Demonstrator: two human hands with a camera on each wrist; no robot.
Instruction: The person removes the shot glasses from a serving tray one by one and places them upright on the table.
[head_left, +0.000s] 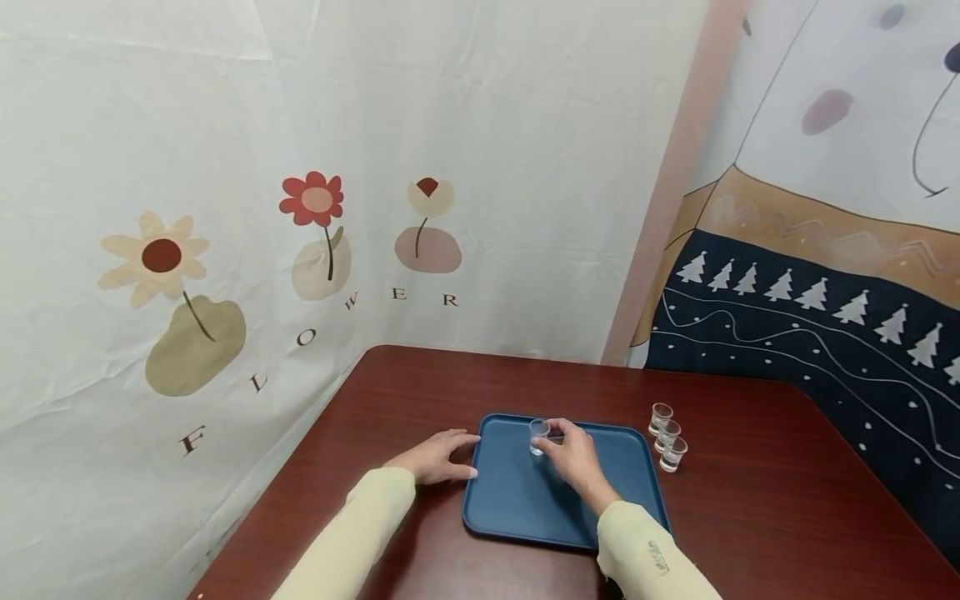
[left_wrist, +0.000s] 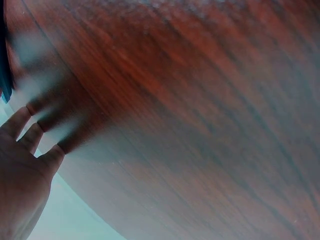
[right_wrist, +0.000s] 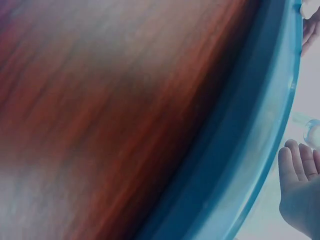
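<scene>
My right hand (head_left: 576,459) reaches over the blue tray (head_left: 517,508) and pinches a small clear shot glass (head_left: 537,437) between thumb and fingers. The glass is upright over the tray's upper left part; whether its base touches the tray I cannot tell. At the tray's left edge, my left hand (head_left: 435,457) has its fingers extended, the tips at the rim. In the left wrist view the left hand (left_wrist: 25,165) shows over the table. The right wrist view catches the right hand (right_wrist: 300,185) at its edge, beside the glass (right_wrist: 312,132).
Three more shot glasses (head_left: 667,437) stand in a short row on the reddish-brown table (head_left: 757,492), right of the tray. A white cloth with printed flowers (head_left: 525,183) hangs behind the table, and a patterned cloth (head_left: 810,325) hangs at the right.
</scene>
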